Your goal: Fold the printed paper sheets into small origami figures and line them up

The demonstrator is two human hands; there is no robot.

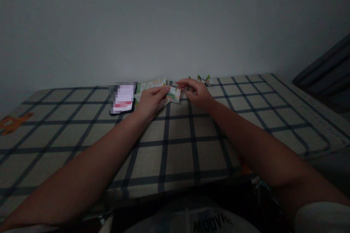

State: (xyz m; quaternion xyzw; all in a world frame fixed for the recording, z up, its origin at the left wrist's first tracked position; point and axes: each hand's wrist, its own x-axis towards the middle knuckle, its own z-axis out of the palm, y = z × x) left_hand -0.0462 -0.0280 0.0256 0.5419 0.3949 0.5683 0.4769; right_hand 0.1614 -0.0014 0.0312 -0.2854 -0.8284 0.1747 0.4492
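My left hand [153,100] pinches a small flat printed packet [173,94], white and green, between thumb and fingers above the table. Just past the packet's right end is my right hand [197,93], its fingers stretched toward it and its thumb apart from them. A faint translucent bit shows near those right fingertips, too dim to make out. Beneath and behind my left hand lie green and white printed wrappers or sheets [151,85], partly covered by it. Behind my right hand sit a few small green and yellow wrapped pieces [203,79], partly hidden.
A phone [124,97] with a lit, blurred screen lies left of my left hand. The checked tablecloth [175,149] reaches back to a plain grey wall [175,25]. An orange figure [15,123] marks the cloth at far left. Dark slatted furniture stands at far right.
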